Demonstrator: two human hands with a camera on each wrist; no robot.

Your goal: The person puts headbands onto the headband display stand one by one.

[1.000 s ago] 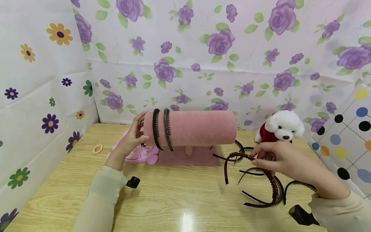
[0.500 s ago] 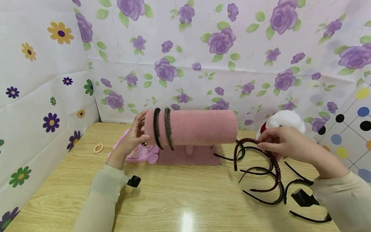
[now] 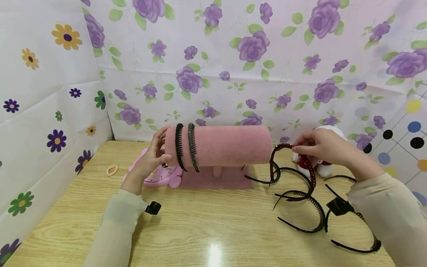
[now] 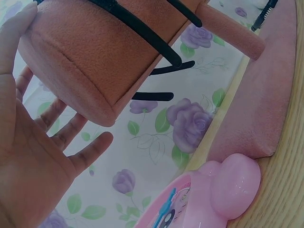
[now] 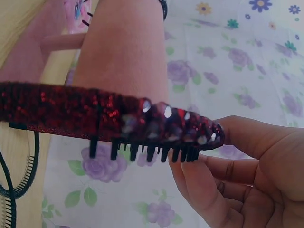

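Note:
A pink plush headband stand [image 3: 230, 145] stands on the table, its roll lying sideways on a post and base. My left hand [image 3: 151, 154] holds the roll's left end, thumb at the front and fingers reaching behind. Close to that end the roll wears a black toothed headband [image 3: 179, 146] and a dark glittery one [image 3: 192, 147]. Just off the right end, my right hand [image 3: 325, 145] pinches a dark red glittery headband [image 3: 312, 177] by its top, open ends hanging toward the roll. The right wrist view shows its jewels and black teeth [image 5: 134, 153] between thumb and fingers.
Several black headbands [image 3: 323, 215] lie on the table at the right, below my right hand. A white toy dog [image 3: 325, 168] sits behind that hand, partly hidden. Behind my left hand is a pink clock-like thing [image 3: 173, 181], with a tan ring [image 3: 111, 170] further left.
My right hand has lifted the red headband up and away from the black ones, to the level of the roll's right end. My left hand stays at the roll's left end.

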